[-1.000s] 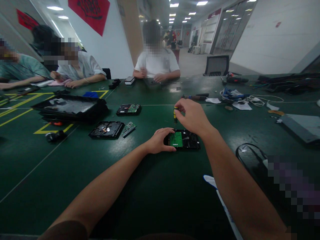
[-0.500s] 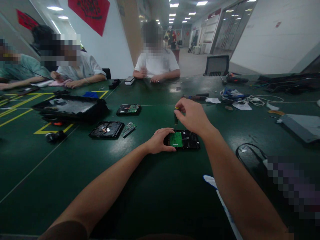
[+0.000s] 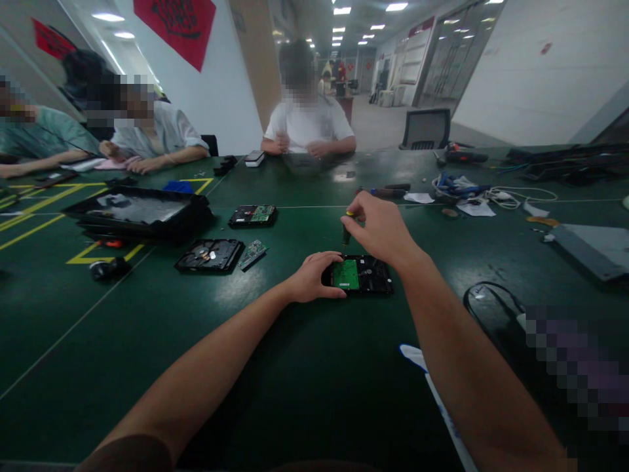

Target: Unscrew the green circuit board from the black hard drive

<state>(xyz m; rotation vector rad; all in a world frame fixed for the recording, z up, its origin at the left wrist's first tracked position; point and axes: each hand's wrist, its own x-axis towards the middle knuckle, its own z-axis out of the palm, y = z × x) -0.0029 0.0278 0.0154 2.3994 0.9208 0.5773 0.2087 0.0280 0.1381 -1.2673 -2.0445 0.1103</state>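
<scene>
A black hard drive [image 3: 376,275] with a green circuit board [image 3: 346,274] lies flat on the dark green table. My left hand [image 3: 314,278] grips its left end, thumb on the near edge and fingers on the far edge. Above the drive's far edge, my right hand [image 3: 378,219] pinches a small screwdriver [image 3: 346,231] with a dark handle and a yellow top. The screwdriver stands nearly upright; whether its tip touches a screw is too small to tell. Left of my hands lie another opened drive [image 3: 210,255], a loose circuit board [image 3: 254,254] and a further drive [image 3: 253,216].
A black tray [image 3: 142,213] stands at the left. Toward the right back are a dark-handled tool [image 3: 388,191], cables with a blue bundle [image 3: 459,185] and a grey metal box [image 3: 590,246]. A person in white [image 3: 309,128] sits opposite; two more people sit at the left.
The screwdriver and my right fingers have shifted very slightly, with the grip turned a little. My left hand and the drive stay put. The person opposite has moved a hand.
</scene>
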